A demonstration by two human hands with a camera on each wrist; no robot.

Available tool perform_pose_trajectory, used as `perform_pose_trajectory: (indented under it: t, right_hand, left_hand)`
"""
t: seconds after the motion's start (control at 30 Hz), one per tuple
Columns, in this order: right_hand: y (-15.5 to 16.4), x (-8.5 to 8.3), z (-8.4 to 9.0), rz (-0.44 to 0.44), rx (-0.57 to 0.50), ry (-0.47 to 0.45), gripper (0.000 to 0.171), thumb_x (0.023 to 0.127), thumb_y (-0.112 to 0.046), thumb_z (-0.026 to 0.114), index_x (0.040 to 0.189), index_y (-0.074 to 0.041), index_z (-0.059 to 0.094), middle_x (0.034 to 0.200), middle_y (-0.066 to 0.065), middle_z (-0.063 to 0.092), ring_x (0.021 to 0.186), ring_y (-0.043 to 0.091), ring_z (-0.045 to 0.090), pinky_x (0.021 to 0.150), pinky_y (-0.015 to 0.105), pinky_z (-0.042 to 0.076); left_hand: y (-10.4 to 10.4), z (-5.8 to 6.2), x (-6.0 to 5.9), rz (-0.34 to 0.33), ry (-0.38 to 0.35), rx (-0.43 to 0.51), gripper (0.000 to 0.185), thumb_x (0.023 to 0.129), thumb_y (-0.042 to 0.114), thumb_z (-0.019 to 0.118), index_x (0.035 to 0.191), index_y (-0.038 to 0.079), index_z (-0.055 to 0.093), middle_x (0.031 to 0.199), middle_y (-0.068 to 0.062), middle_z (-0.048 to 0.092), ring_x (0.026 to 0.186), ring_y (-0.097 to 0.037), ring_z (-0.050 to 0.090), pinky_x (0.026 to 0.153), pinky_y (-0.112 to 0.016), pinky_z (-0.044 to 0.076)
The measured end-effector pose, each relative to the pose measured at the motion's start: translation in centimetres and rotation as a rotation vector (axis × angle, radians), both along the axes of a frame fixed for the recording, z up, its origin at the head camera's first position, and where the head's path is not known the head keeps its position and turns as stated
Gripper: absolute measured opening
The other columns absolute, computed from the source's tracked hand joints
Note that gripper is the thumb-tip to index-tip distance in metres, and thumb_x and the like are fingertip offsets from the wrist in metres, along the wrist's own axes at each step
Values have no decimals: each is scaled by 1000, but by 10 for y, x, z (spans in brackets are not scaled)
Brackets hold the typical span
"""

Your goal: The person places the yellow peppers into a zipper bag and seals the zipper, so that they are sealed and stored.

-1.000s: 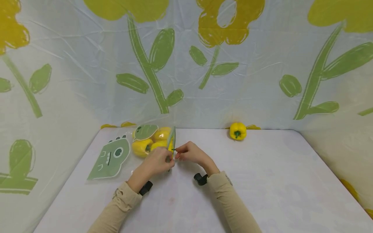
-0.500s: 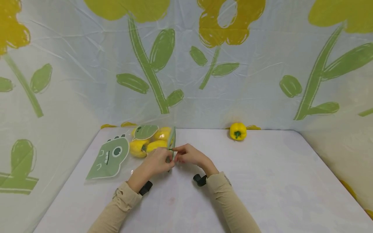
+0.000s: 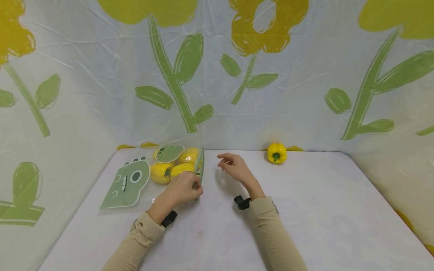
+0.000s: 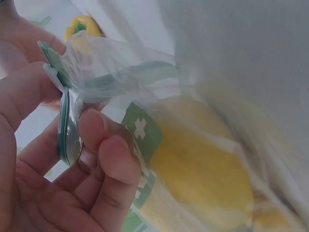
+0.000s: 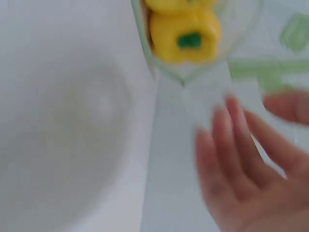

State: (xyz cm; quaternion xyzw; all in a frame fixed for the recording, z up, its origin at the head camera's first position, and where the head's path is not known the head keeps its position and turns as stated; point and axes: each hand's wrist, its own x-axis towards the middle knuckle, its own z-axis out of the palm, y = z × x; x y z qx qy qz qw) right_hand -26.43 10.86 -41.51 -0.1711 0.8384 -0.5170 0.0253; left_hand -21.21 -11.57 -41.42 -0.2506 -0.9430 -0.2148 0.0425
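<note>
A clear zip bag (image 3: 127, 184) with a green monster print lies on the left of the table, several yellow bell peppers (image 3: 162, 173) inside it. My left hand (image 3: 184, 186) grips the near side of its mouth. In the left wrist view, thumb and fingers are curled round the clear plastic beside the green zip strip (image 4: 64, 121), and the mouth gapes. To the right of that opening my right hand (image 3: 239, 171) hovers over the table, holding nothing, its fingers loosely bent. The right wrist view shows its fingers apart, below the bag's green rim (image 5: 166, 73).
One more yellow bell pepper (image 3: 277, 153) sits by the back edge, right of the bag. A fabric backdrop (image 3: 237, 124) with printed flowers hangs behind and at both sides of the white table (image 3: 305, 210).
My right hand has left the bag's mouth and moved right and back. The bag and the peppers inside shifted slightly left earlier. My left hand keeps its grip.
</note>
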Motion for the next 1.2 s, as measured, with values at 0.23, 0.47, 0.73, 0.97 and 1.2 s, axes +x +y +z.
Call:
perform_pose_trajectory:
  t: [0.23,0.47,0.73,0.97,1.2]
  right_hand:
    - [57,-20,7,-579,-148,272,34,92,-6,61,124,3,62,120,21,58,108,36,53,93,44,43]
    - [115,-37,-1,-819,-9,19,65,90,-25,68,149,-18,41,156,21,14,137,47,14,107,61,15]
    - [140,-30,-20,-559,86,-183,72,94,-31,64,156,-21,27,159,24,2,136,54,15,105,70,18]
    - [142,-26,-28,-501,136,-125,66,92,-25,65,149,-20,33,155,25,14,128,54,26,99,69,22]
    - [139,-22,-30,-485,148,-134,64,91,-18,65,147,-18,35,154,25,17,128,53,26,99,68,21]
  left_hand:
    - [1,0,0,-9,-26,11,15,78,15,74,65,15,65,70,4,57,61,-10,47,54,-26,41]
    - [-2,-1,0,-8,-21,22,16,78,16,73,64,17,64,68,6,54,59,-9,45,53,-25,40]
    - [-1,-2,2,-10,-35,44,17,78,14,73,64,17,64,66,7,55,58,-9,46,52,-24,40]
    - [-1,0,3,-12,-34,48,17,78,14,73,64,17,64,67,7,56,58,-8,47,53,-24,41]
    - [-1,-1,2,0,-44,48,16,79,14,73,64,16,65,66,6,56,57,-9,47,51,-24,40]
